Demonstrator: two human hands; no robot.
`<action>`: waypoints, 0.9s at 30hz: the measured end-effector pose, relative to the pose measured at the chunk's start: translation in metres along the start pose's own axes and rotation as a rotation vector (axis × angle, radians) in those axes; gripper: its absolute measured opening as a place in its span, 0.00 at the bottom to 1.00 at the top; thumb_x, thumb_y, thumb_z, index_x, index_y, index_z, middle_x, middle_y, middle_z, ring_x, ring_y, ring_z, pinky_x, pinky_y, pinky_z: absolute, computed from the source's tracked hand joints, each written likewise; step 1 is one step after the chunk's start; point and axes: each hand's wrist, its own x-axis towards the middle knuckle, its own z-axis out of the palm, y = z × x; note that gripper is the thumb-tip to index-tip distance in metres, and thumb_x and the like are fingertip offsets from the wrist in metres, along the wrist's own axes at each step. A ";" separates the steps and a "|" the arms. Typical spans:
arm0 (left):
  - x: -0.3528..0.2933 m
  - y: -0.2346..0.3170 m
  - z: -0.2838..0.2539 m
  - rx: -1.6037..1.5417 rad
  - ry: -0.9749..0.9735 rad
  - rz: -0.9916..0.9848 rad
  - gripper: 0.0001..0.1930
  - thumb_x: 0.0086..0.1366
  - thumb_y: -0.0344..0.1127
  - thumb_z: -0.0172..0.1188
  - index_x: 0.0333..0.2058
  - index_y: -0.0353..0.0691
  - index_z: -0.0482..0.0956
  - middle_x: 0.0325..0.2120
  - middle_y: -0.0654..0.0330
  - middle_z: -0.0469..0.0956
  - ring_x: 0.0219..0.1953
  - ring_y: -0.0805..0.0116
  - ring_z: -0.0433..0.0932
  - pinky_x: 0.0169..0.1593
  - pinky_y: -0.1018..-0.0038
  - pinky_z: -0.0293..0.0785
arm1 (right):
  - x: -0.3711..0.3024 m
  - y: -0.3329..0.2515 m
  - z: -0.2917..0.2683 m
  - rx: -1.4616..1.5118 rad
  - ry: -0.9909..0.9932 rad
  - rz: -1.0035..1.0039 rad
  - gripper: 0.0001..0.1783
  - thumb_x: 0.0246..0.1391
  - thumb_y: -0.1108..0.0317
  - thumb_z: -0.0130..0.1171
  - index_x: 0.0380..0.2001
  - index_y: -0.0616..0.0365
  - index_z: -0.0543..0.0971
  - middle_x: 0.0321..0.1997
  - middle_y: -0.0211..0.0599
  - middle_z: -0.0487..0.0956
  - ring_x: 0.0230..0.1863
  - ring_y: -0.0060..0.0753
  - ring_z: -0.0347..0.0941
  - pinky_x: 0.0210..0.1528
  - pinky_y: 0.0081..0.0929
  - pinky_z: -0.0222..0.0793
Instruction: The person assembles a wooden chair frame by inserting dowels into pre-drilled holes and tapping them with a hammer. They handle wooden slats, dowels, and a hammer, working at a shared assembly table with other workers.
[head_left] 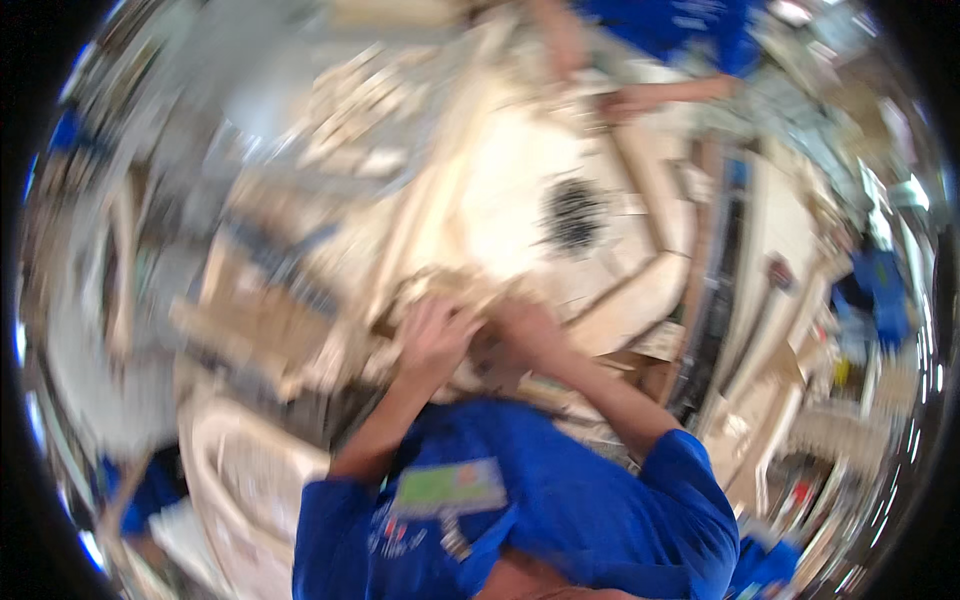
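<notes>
Motion smears the whole view. My left hand (435,335) has its fingers bent over a pale wooden piece (440,283) with an uneven, carved-looking edge. Close beside it, my right hand (525,333) is at the same piece, its fingers blurred and partly hidden. Both hands are at the near edge of a pale work board (510,190). Beyond my right hand lies a pile of small dark, thin pieces (573,215), perhaps nails. Wooden strips (630,300) border the board on the right.
Across the board a co-worker in blue (670,35) has both arms over its far end. Pale wood offcuts (365,105) lie heaped at the far left. A brown box-like thing (265,325) stands left of my hands; a curved wooden frame (225,470) is nearer.
</notes>
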 end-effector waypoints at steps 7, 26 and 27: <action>0.010 0.000 0.014 -0.116 -0.191 0.080 0.20 0.68 0.28 0.61 0.58 0.34 0.80 0.59 0.47 0.78 0.69 0.40 0.69 0.72 0.49 0.64 | 0.013 -0.008 0.037 -0.070 0.428 -0.069 0.23 0.47 0.62 0.66 0.47 0.56 0.78 0.50 0.41 0.79 0.57 0.50 0.75 0.61 0.51 0.67; 0.005 0.026 0.040 -0.149 -0.145 0.314 0.27 0.65 0.43 0.70 0.58 0.33 0.81 0.58 0.48 0.78 0.67 0.42 0.68 0.73 0.53 0.62 | -0.164 0.054 -0.017 -0.629 0.388 0.377 0.44 0.52 0.68 0.69 0.73 0.45 0.68 0.79 0.40 0.63 0.77 0.57 0.61 0.72 0.55 0.63; 0.008 0.032 0.043 -0.156 -0.175 0.319 0.28 0.64 0.43 0.70 0.58 0.33 0.80 0.59 0.47 0.77 0.67 0.43 0.68 0.73 0.54 0.62 | -0.150 0.059 -0.020 -0.598 0.366 0.329 0.43 0.52 0.67 0.70 0.73 0.45 0.69 0.78 0.40 0.64 0.77 0.57 0.61 0.72 0.53 0.64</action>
